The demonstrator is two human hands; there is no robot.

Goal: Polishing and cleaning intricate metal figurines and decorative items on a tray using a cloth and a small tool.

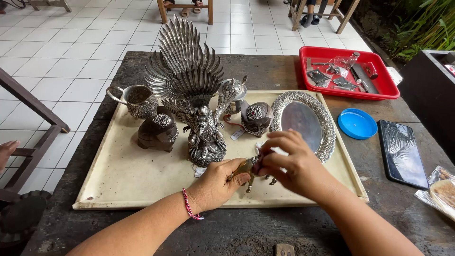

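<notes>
1. Currently, at far left on the cream board (132, 185), a silver pitcher (137, 100) and a dark carved shell box (158, 132) stand untouched; a tall winged silver statue (194, 95) rises just beside them.
2. Left hand (218, 182) is closed around the rear of a small brass animal figurine (246, 168), held just above the board's near edge.
3. Right hand (289, 161) pinches a small whitish pad against the figurine's upper end; the step in hand appears to be rubbing or polishing. The next move likely calls for a steady left grip.
4. Figurine's long axis runs left to right, legs down; which end is the head cannot be told.
5. Further right: oval silver tray (303, 124), blue lid (357, 123), red tray (388, 87).
</notes>
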